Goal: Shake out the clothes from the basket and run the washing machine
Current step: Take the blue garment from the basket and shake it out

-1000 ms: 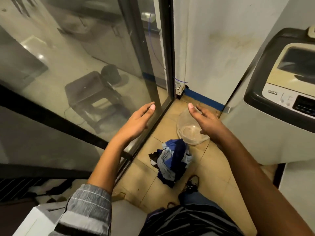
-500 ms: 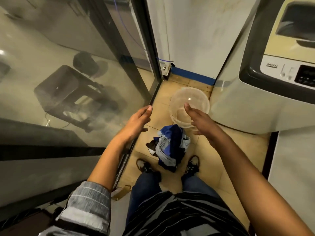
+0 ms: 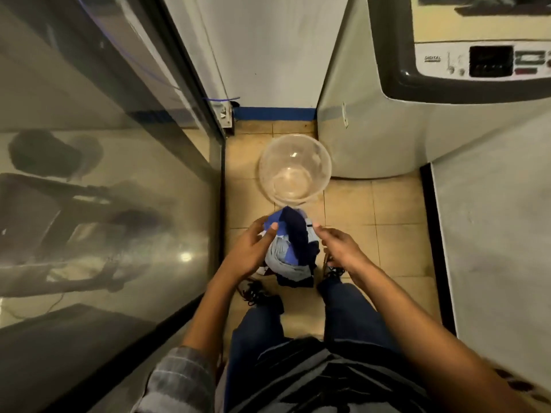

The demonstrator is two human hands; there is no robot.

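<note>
Clothes, a bundled heap of dark navy, bright blue and pale grey-blue fabric [image 3: 290, 251], sit on the tan tiled floor [image 3: 372, 210] between my two shoes, right in front of my legs. My left hand [image 3: 250, 248] is against the left side of the heap, thumb and fingers curled around a fold of the bright blue cloth near the top. My right hand [image 3: 340, 248] is at the right side of the heap with its fingers curled; the thumb and forefinger tip reach the pale cloth at the upper edge, but whether they actually pinch it I cannot tell.

Just beyond the heap, a clear round plastic basin [image 3: 295, 171] stands upright on the tiles, its near rim touching or just overlapping the top of the fabric. To the right of the basin stands the white top-loading washing machine [image 3: 372, 129], with a dark-framed cream lid and a digital control panel [image 3: 489, 61] facing me. On my left runs a dark-framed glass partition [image 3: 119, 174] with reflections in it. A white wall with a blue skirting strip [image 3: 274, 113] closes the far end of the floor.
</note>
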